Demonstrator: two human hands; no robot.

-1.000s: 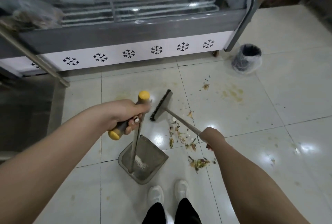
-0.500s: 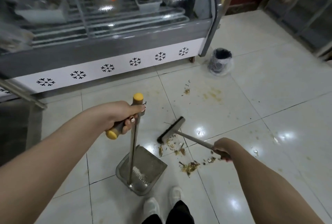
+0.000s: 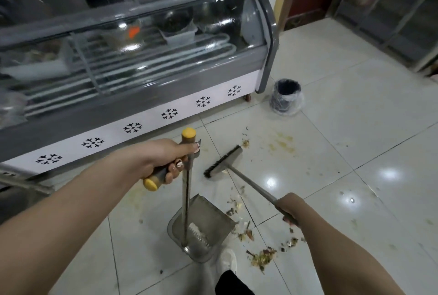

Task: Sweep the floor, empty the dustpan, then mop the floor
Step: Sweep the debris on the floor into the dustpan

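Head view: the left hand (image 3: 166, 159) is wrapped round the yellow-tipped grip of the dustpan (image 3: 208, 216), holding its tall handle upright so the pan sits flat on the floor (image 3: 355, 129) near the feet, mouth open to the right, toward the scraps (image 3: 262, 255). The right hand (image 3: 290, 209) grips the metal shaft of the broom (image 3: 241, 176) — its head lies farther out, beyond the nearest litter, likely placed to drag it back to the pan. A lined bin (image 3: 285, 95) stands far right.

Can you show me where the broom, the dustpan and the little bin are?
broom (image 3: 224, 161): head view, on its brush head.
dustpan (image 3: 208, 213): head view, on the bare metal scoop.
bin (image 3: 283, 101): head view, on its bagged side wall.
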